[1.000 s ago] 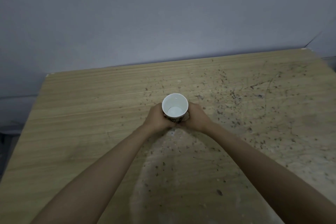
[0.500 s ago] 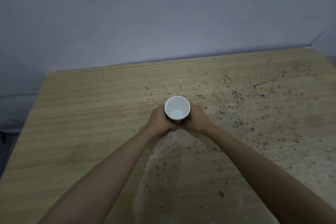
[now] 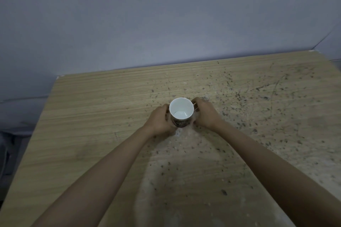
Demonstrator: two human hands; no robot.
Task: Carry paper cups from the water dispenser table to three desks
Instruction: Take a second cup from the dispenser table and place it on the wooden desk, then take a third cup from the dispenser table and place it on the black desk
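A paper cup [image 3: 181, 111] with a white inside and a dark printed outside stands upright near the middle of a wooden desk [image 3: 92, 116]. My left hand [image 3: 161, 120] wraps the cup's left side and my right hand [image 3: 205, 114] wraps its right side. Both hands touch the cup's wall, fingers curled round it. The cup's base looks down on the desk top, though the fingers hide the contact. Nothing shows inside the cup but its white bottom.
The desk top is light wood, worn and speckled with dark marks on its right half [image 3: 267, 116]. A plain bluish wall [image 3: 166, 24] rises right behind its far edge. The desk's left edge drops to a dark floor area [image 3: 11, 134].
Both hands have pushed the cup a little farther from me and slightly right across the desk. The right hand's fingers now sit looser round the cup's side.
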